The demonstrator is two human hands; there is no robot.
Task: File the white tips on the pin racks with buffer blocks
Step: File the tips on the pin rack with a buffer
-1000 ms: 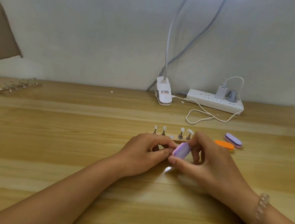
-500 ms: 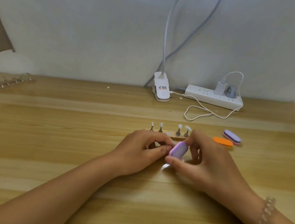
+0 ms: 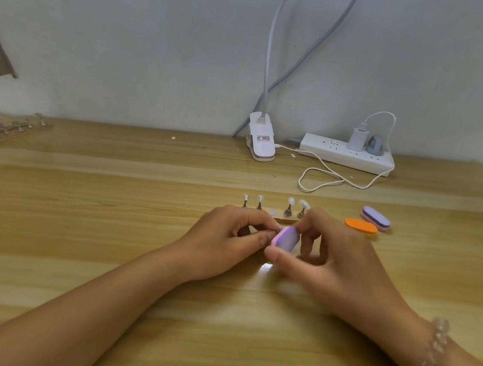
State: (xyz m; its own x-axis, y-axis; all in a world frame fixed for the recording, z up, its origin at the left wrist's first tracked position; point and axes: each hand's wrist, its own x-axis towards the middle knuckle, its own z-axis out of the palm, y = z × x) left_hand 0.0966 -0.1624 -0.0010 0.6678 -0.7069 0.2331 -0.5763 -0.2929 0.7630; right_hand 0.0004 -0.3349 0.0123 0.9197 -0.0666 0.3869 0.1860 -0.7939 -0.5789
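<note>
A wooden pin rack (image 3: 282, 220) lies just beyond my hands, with several metal pins topped by white tips (image 3: 291, 201) standing on it and one bare round socket in the middle. My right hand (image 3: 324, 255) grips a purple buffer block (image 3: 286, 238) between thumb and fingers. My left hand (image 3: 227, 242) pinches a small pin against the block's left edge; the pin itself is almost wholly hidden by my fingertips.
An orange buffer block (image 3: 361, 226) and a purple-and-pink one (image 3: 375, 218) lie right of the rack. A clip lamp base (image 3: 261, 139), a white power strip (image 3: 345, 155) and a looped cable (image 3: 321, 183) sit by the wall. Another pin rack (image 3: 10, 130) lies far left.
The purple block has shifted slightly in my right hand against the pinched pin. The camera view has drifted a little; both hands stay in front of the rack.
</note>
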